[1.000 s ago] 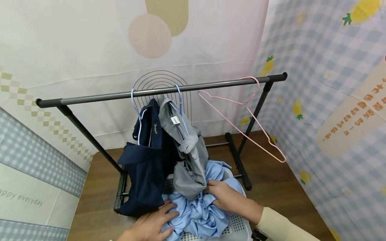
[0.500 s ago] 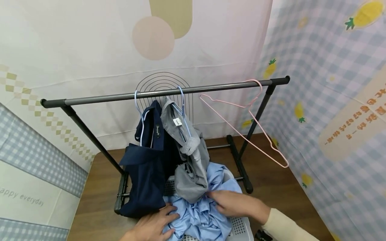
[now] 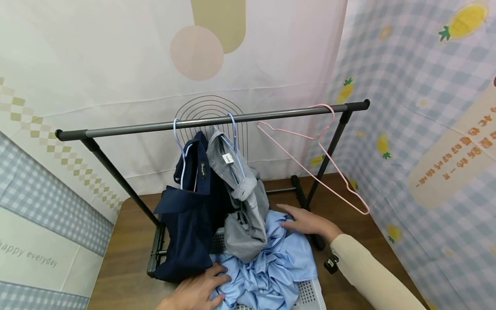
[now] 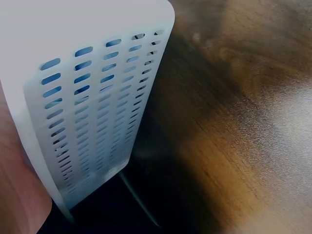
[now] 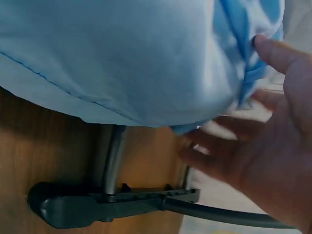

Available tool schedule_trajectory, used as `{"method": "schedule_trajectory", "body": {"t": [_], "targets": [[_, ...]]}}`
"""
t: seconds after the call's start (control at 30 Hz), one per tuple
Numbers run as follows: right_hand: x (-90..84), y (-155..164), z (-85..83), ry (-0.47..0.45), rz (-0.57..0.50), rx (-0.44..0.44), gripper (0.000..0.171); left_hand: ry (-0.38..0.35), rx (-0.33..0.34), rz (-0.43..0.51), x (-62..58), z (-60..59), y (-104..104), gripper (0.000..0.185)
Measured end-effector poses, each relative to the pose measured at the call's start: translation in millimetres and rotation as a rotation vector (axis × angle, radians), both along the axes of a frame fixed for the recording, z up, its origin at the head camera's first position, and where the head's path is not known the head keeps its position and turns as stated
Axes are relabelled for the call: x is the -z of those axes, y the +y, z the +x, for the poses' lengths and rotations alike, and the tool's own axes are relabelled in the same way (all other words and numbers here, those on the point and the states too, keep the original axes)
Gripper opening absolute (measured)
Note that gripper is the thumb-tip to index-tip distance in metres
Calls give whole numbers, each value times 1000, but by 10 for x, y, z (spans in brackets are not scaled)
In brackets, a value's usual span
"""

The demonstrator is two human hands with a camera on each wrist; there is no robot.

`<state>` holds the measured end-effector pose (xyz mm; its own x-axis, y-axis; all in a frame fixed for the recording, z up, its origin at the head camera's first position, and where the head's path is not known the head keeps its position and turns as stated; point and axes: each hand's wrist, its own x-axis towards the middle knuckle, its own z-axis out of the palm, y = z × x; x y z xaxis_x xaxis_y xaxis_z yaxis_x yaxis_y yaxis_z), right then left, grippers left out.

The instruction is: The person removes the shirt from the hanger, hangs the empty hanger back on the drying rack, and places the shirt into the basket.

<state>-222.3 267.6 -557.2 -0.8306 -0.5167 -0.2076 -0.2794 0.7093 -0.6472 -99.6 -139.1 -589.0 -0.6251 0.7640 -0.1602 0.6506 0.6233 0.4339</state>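
A crumpled light blue garment [image 3: 277,267] lies heaped in a pale grey perforated basket [image 3: 310,297]. My left hand [image 3: 199,288] rests at the basket's left side, its spread fingertips on the blue cloth. At the heap's back right is my right hand [image 3: 308,221], fingers extended. In the right wrist view its thumb touches the blue cloth, while the other fingers reach along the edge of the cloth. The left wrist view has mostly the basket's slotted wall [image 4: 102,97], with part of the left hand [image 4: 19,180] at the edge.
Behind the basket stands a black metal clothes rack [image 3: 143,126]. A navy garment [image 3: 186,232] and a grey garment [image 3: 248,232] hang from it on blue hangers, their lower ends reaching the basket. A pink hanger [image 3: 294,159] hangs bare at the right. Wooden tabletop [image 3: 360,224] surrounds the rack.
My right hand has left the cloth beside the grey garment's hem and moved up and right, its fingers now extended. The blue cloth spreads further right over the basket rim. My left hand stays.
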Motion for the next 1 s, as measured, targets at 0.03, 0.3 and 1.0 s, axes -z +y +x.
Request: {"method": "schedule_trajectory", "body": {"t": [0.03,0.3,1.0], "targets": [[34,-13,-37,-9,-19,-19,58,7,1,7,1,-4,-2,40],[37,-112,30,377,-111,-58,18,23,-2,23,37,-7,-1,37],[80,-404,1199,202,-49,-392,23,-55,-81,-59,20,-21,59,39]]}}
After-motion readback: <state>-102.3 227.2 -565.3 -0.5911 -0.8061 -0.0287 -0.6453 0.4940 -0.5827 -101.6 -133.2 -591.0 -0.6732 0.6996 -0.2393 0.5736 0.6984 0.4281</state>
